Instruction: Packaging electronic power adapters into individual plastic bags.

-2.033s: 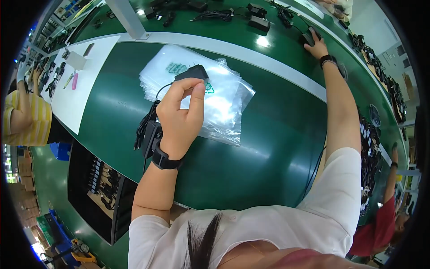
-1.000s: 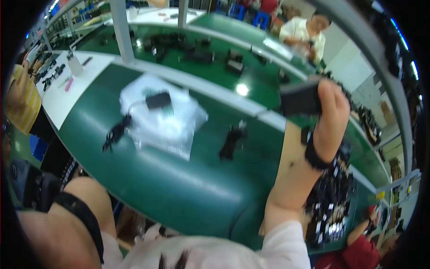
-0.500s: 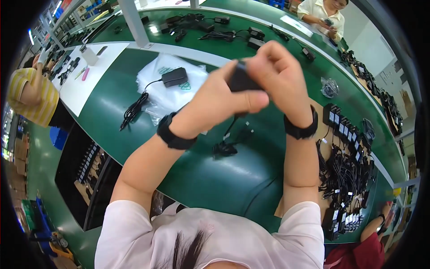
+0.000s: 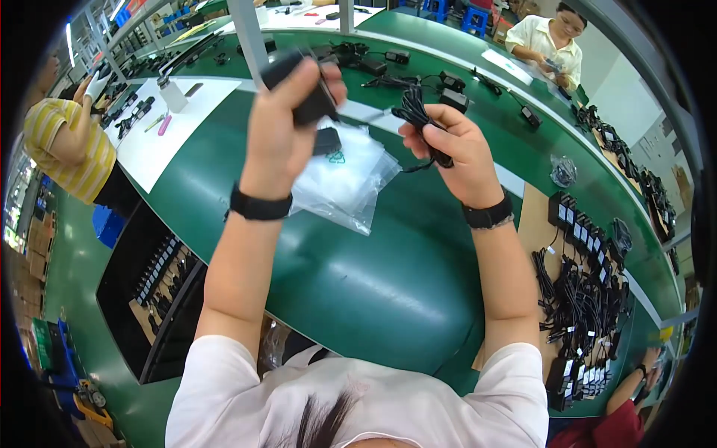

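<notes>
My left hand [image 4: 282,123] is closed round a black power adapter [image 4: 302,91], raised over the bench and slightly blurred. My right hand [image 4: 461,145] pinches a bundled black cable [image 4: 423,119], with a stretch of cord reaching left toward the adapter. Under and between my hands lies a stack of clear plastic bags [image 4: 340,183] with green print. A second black adapter [image 4: 326,141] rests on the stack, partly hidden by my left hand.
A board of adapters and tangled cables [image 4: 579,299] lies on the right of the green bench [image 4: 373,299]. A black tray [image 4: 153,299] of adapters stands at lower left. Behind a metal post [image 4: 249,37], more adapters lie on the far bench. Several people work nearby.
My hands were together around the adapter; now they are apart. The left has carried the adapter up and left, while the right holds the cable bundle that hung below.
</notes>
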